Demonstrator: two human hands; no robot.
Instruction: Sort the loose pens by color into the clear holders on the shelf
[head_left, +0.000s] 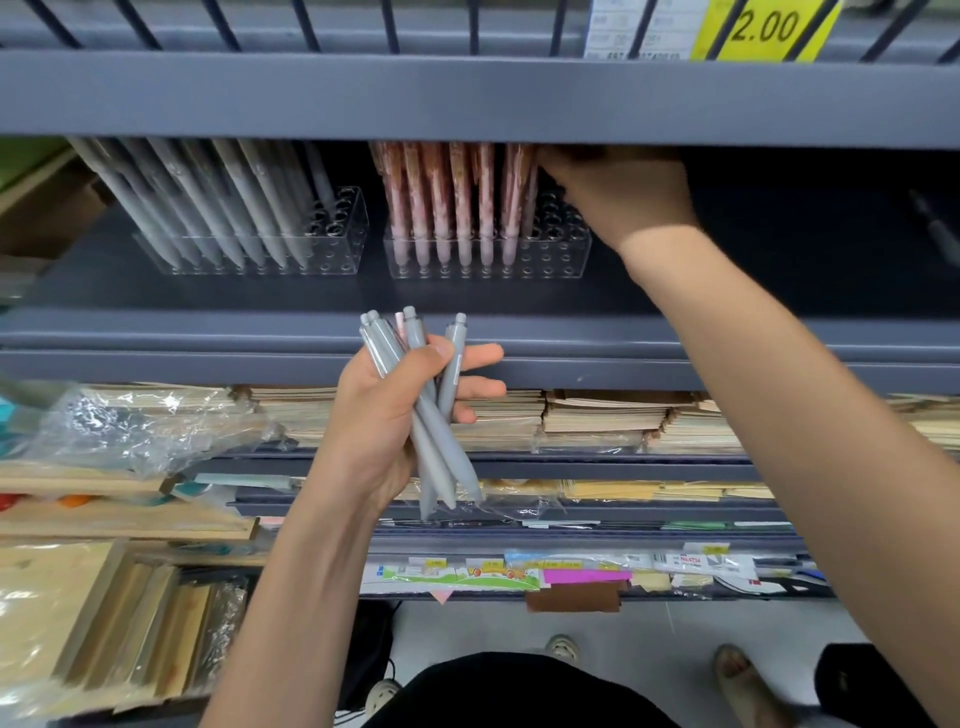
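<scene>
Your left hand (374, 415) sat near the middle of the view, palm turned toward you, with the forearm rising to it from 7 o'clock. Its thumb and fingers were curled tight around a bundle of gray pens (434, 431). The thumb lay across the front and the fingers wrapped behind. The clicker ends stood up toward 12 o'clock and the tips fanned down toward 6 o'clock. The top of one pink pen (400, 322) peeked out among the gray tops.

Your right arm crossed the frame from 4 o'clock up toward 1 o'clock, wrist bent, the back of the right hand (628, 197) facing you. Its fingers reached toward 9 o'clock, at the tops of the pink pens (452, 208) standing in the right clear holder (561, 249). The fingertips were lost in shadow under the upper shelf's edge, so you could not tell whether they pinched a pen or merely touched the row.

At 11 o'clock from your left hand stood the left clear holder (343, 228), filled with leaning gray pens (208, 208), its right-hand holes showing bare. Both holders rested side by side, apart, on the dark shelf (156, 338), directly above the bundle you held.
</scene>
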